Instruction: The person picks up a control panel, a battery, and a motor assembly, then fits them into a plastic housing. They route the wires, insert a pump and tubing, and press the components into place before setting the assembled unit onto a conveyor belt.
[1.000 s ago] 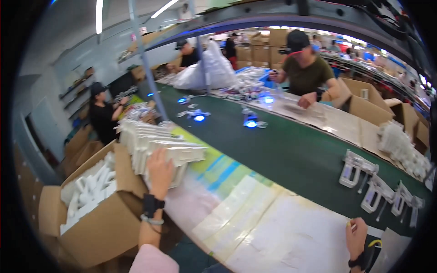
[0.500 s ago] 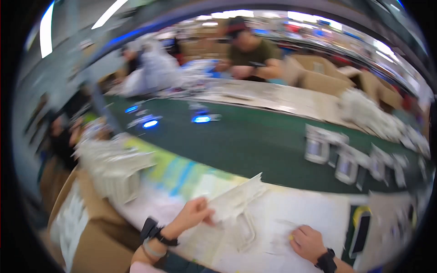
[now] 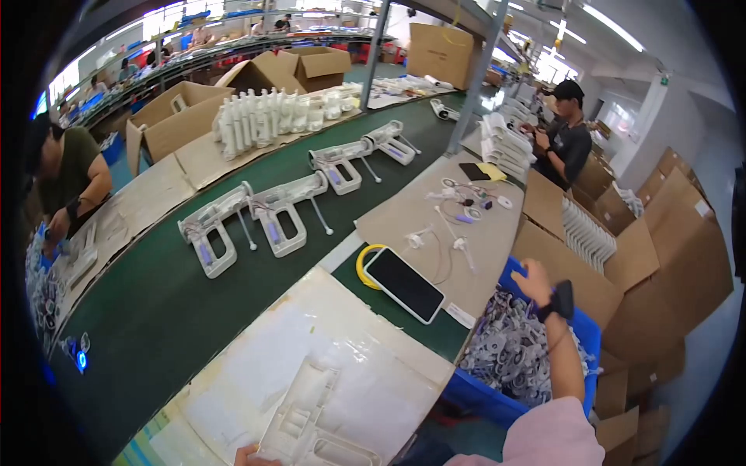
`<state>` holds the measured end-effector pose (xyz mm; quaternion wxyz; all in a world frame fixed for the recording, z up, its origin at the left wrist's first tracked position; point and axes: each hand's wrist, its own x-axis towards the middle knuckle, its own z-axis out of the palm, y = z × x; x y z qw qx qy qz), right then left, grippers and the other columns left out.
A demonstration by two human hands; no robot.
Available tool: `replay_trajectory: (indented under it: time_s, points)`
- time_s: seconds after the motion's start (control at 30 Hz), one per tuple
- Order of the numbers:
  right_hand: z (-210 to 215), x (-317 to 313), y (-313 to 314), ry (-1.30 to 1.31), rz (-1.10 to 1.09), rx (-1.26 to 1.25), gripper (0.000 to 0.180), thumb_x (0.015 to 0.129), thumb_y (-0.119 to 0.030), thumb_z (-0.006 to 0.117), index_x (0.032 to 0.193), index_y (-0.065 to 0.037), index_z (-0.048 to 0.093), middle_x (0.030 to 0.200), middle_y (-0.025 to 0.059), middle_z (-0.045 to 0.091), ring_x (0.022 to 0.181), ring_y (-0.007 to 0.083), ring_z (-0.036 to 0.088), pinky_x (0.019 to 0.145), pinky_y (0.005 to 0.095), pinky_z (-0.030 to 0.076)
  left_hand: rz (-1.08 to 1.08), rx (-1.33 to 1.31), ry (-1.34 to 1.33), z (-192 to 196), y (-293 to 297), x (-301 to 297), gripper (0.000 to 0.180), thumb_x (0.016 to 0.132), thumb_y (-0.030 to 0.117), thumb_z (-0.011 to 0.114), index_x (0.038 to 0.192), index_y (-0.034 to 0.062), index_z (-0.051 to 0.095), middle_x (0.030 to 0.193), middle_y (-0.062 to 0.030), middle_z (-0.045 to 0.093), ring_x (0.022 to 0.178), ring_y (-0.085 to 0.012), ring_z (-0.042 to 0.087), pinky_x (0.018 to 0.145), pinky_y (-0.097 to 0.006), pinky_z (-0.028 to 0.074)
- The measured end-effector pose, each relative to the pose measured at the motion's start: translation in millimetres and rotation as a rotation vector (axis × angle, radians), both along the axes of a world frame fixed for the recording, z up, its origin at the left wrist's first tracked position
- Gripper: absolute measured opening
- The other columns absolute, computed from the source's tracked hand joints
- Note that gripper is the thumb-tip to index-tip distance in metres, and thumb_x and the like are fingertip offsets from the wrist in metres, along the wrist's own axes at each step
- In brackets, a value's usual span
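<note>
At lower centre of the frame, the person's left hand (image 3: 250, 457), barely in view at the bottom edge, now rests against a white moulded plastic housing half (image 3: 311, 427) lying flat on the pale sheet (image 3: 311, 349) of the desk; its grip cannot be told. A moment ago that hand was carrying a white piece across the sheet. At lower right, the right hand (image 3: 535, 281), fingers spread, has swung over to the blue bin (image 3: 579, 330) of small white parts (image 3: 513, 349), beside a dark phone (image 3: 404, 284).

Right hand (image 3: 535, 281) now over the blue bin (image 3: 497, 396), off the sheet
</note>
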<state>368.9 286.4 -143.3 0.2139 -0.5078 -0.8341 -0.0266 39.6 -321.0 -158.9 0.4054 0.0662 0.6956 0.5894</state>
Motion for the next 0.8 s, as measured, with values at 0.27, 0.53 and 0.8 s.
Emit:
replay_trajectory:
  time_s: [0.27, 0.53, 0.8]
  points:
    - [-83, -9, -66, 0.624, 0.434, -0.149, 0.026, 0.087, -0.002, 0.061, 0.112, 0.002, 0.055, 0.113, 0.0149, 0.057, 0.105, 0.0253, 0.055, 0.093, 0.0372, 0.046, -0.115, -0.134, 0.625, -44, -23, -183, 0.018, 0.095, 0.02, 0.058, 0.083, 0.006, 0.059, 0.06, -0.0001, 0.058, 0.053, -0.0091, 0.055, 0.047, -0.028, 0.044]
    - [-10, -171, -331, 0.268, 1.059, -0.485, 0.053, 0.078, 0.006, 0.061, 0.128, 0.001, 0.048, 0.13, 0.0247, 0.05, 0.124, 0.0415, 0.047, 0.106, 0.0493, 0.035, 0.832, -0.873, 1.001, -62, -87, -339, 0.019, 0.083, 0.022, 0.068, 0.087, 0.004, 0.063, 0.086, -0.0147, 0.068, 0.087, -0.0366, 0.066, 0.079, -0.047, 0.053]
    - [-92, -170, -349, 0.764, 0.756, -0.473, 0.044, 0.09, -0.023, 0.06, 0.124, 0.001, 0.046, 0.133, 0.0211, 0.043, 0.113, 0.0298, 0.049, 0.099, 0.041, 0.041, 0.497, -1.591, 1.405, -78, -104, -409, 0.029, 0.09, 0.017, 0.057, 0.118, 0.0138, 0.06, 0.122, -0.0037, 0.057, 0.12, -0.0236, 0.051, 0.093, -0.05, 0.046]
